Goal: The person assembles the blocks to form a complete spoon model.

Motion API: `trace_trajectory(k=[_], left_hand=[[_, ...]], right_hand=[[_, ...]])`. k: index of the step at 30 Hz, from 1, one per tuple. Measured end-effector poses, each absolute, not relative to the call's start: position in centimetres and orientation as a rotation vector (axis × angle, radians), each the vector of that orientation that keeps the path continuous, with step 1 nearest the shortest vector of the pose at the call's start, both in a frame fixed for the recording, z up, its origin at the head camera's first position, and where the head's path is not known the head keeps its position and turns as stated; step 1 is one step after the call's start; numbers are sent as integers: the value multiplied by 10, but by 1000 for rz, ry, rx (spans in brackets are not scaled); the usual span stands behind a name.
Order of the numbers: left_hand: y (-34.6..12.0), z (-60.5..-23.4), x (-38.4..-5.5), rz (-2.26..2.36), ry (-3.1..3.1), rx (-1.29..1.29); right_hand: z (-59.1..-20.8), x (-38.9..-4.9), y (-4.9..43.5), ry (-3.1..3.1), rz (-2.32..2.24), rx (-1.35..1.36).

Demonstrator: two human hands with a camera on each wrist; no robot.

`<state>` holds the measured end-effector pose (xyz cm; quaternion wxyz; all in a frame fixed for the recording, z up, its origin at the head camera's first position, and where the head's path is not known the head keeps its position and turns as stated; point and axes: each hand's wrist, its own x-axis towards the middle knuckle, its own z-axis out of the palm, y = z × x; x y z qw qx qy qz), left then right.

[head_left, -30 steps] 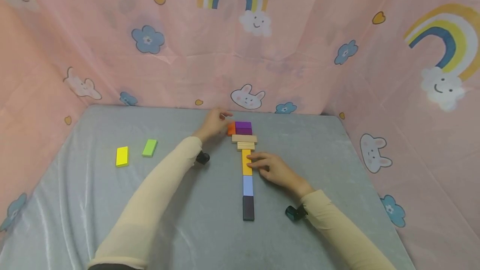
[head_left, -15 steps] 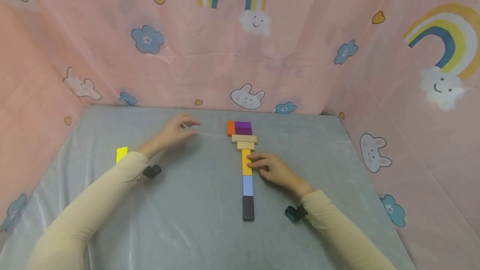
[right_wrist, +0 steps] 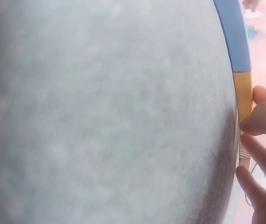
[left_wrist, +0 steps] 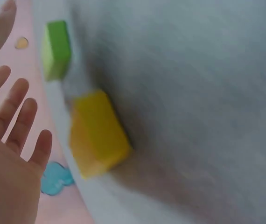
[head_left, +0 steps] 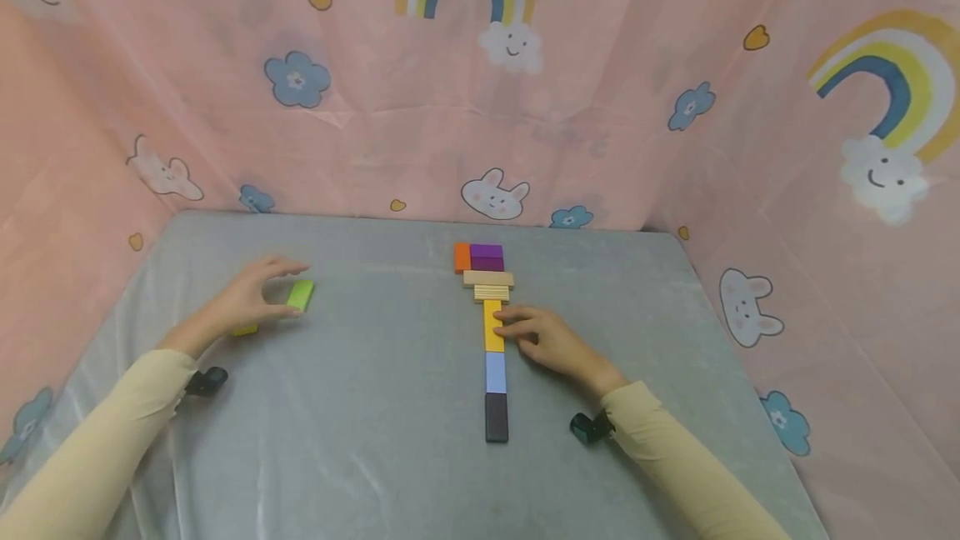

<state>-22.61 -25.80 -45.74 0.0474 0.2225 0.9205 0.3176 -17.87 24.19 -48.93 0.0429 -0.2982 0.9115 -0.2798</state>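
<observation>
My left hand (head_left: 247, 297) reaches over the left of the table, thumb and fingers spread on either side of a light green block (head_left: 302, 294). I cannot tell whether the thumb touches it. Under that hand lies a yellow block (left_wrist: 98, 135), mostly hidden in the head view but plain in the left wrist view. My right hand (head_left: 553, 340) rests its fingertips on an amber block (head_left: 492, 332) in the middle of a row of blocks. Below the amber one come a light blue block (head_left: 496, 372) and a black block (head_left: 497, 417), end to end.
Above the amber block lie a small ridged wooden stack (head_left: 491, 292), a wider wooden block (head_left: 488, 277), two purple blocks (head_left: 487, 251) and an orange block (head_left: 462, 257). Grey cloth (head_left: 390, 407) covers the table; a pink printed curtain (head_left: 360, 140) stands behind.
My left hand has left the orange block and swung left and nearer to the green and yellow blocks. The right hand stays on the amber block.
</observation>
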Motion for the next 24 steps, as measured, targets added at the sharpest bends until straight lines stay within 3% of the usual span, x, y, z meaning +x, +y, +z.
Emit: trace_trajectory(k=[24], left_hand=[[-274,-476,-232,909,2800,637]], right_hand=[[-489,-178,241,2802,-842,-951]])
